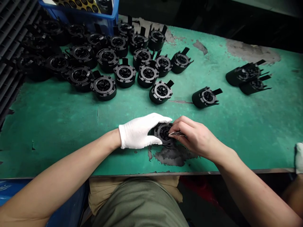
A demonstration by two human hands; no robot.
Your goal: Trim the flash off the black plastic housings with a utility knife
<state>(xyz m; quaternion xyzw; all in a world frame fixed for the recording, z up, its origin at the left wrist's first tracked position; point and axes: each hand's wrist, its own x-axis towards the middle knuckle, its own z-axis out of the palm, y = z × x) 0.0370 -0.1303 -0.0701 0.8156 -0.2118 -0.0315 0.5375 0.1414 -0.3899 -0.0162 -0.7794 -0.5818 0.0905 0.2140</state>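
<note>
White-gloved left hand (138,131) cupping black round part (163,133), bare right hand (196,138) pinching tweezers (177,134)

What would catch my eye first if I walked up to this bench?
Probably the white-gloved left hand and bare right hand meeting on one round black plastic part at the near edge of the worn green table. Next, the big cluster of identical black parts at the far left.
</note>
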